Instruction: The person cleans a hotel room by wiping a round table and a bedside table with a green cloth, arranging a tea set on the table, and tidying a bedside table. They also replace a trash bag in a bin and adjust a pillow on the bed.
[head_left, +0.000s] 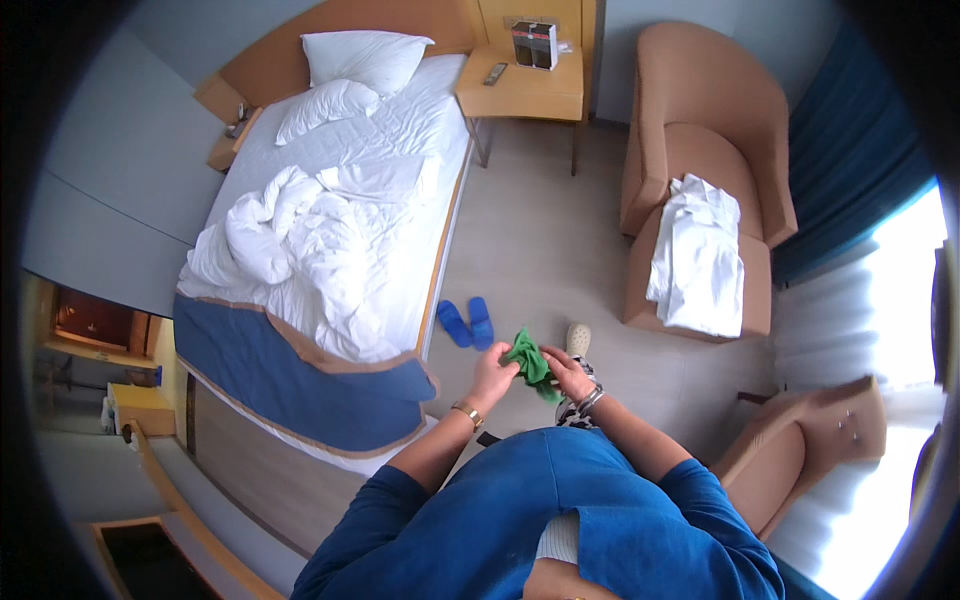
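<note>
A crumpled green cloth (529, 358) is held up in front of my body, between both hands. My left hand (495, 373) pinches its left side with thumb and fingers. On the right side, my right hand (568, 373) grips the cloth, and a loose end hangs below the fingers. Beyond the hands, a pair of blue slippers (466, 324) lies on the floor beside the bed. One beige clog (578, 340) on my foot shows past my right hand.
To the left is a bed (420, 247) with a rumpled white duvet (300, 225) and a blue bed runner (315, 397). A wooden table (517, 94) holds a remote (495, 73) and a box (534, 46). Folded white linen (697, 259) lies on an armchair's (701, 82) footrest. Another chair (795, 450) stands right.
</note>
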